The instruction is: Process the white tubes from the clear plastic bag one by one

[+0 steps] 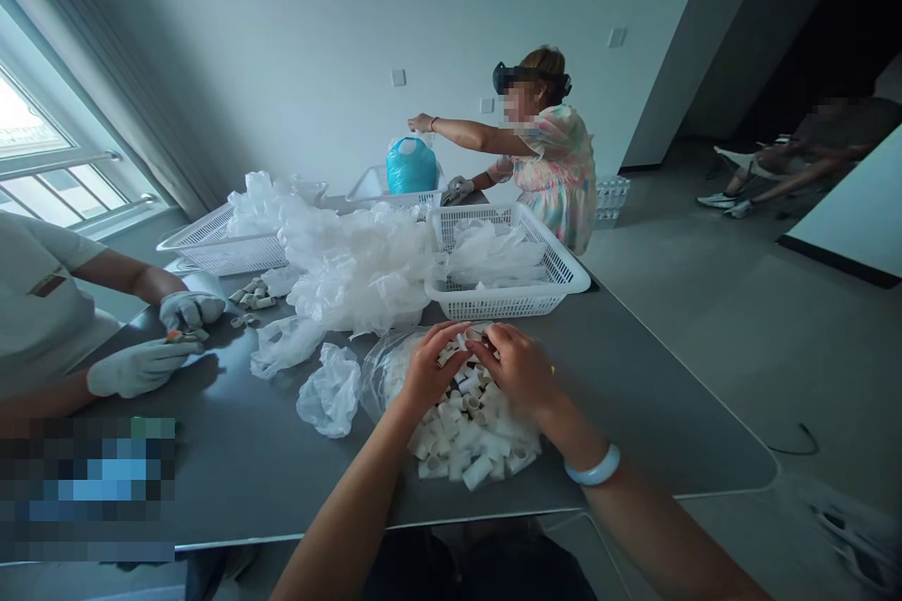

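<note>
My left hand [433, 364] and my right hand [520, 366] meet above a pile of small white plastic pipe fittings [477, 470]. Between their fingertips is one short white pipe fitting [463, 339], pinched from both sides and partly hidden by the fingers. The pile lies on the grey table near its front edge, some of it in or under a clear plastic bag [381, 371]. A light bangle [594, 467] is on my right wrist.
Crumpled clear bags [359, 254] heap up mid-table, with a white basket [507, 302] of film at right and another basket [232, 254] at left. A co-worker's gloved hands [145, 366] work at left by grey fittings [254, 294]. Another person holds a blue bag [411, 167].
</note>
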### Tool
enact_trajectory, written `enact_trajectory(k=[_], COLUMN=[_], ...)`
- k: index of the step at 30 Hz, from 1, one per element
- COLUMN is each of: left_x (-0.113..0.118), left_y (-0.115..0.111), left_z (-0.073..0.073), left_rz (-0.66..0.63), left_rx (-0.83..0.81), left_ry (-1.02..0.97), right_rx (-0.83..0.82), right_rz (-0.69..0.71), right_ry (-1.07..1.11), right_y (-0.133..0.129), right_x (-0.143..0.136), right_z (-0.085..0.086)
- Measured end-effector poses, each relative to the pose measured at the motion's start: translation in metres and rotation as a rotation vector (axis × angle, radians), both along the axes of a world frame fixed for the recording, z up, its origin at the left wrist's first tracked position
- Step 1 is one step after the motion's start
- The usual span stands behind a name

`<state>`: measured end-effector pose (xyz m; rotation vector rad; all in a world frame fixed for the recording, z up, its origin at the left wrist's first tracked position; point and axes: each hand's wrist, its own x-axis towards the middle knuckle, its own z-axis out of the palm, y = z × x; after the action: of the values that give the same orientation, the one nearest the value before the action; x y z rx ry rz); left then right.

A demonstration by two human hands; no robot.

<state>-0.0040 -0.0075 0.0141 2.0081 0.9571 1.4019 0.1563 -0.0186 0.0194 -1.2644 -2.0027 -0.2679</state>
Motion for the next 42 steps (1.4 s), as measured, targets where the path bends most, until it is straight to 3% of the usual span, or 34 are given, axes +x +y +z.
enact_trajectory(k=[9, 16, 21, 27, 36, 42], left_x=[0.0010, 0.0020, 0.0028, 0.0033, 0.0008, -0.0009], left_y=[-0.0004, -0.0021, -0.0060, -0.0059, -0.0019, 0.0001], left_z=[-0.0035, -0.0052, 0.0001, 0.0005, 0.0021, -0.0015], left_rz=[0.072, 0.006, -0.109, -0.217, -0.037, 0.014], left_rx=[0.008, -0.039, -0.187, -0.396, -0.175, -0.152], left_ry=[-0.012, -0.011, -0.140, -0.343, -0.135, -0.121], right_rx=[-0.016, -0.054, -0.029, -0.006, -0.019, -0.048], right_rz=[0.007, 0.048, 0.003, 0.042, 0.021, 0.039], right_ry=[0.014, -0.031, 0.009, 0.003, -0.036, -0.046], right_y=[0.0004, 0.0016, 0.0005, -0.0012, 0.0008, -0.0009], right_x=[-0.0011, -0.0013, -0.0023, -0.0029, -0.0028, -0.0062], right_z=[-0.0053, -0.0074, -0.0077, -0.0057, -0.0096, -0.0078])
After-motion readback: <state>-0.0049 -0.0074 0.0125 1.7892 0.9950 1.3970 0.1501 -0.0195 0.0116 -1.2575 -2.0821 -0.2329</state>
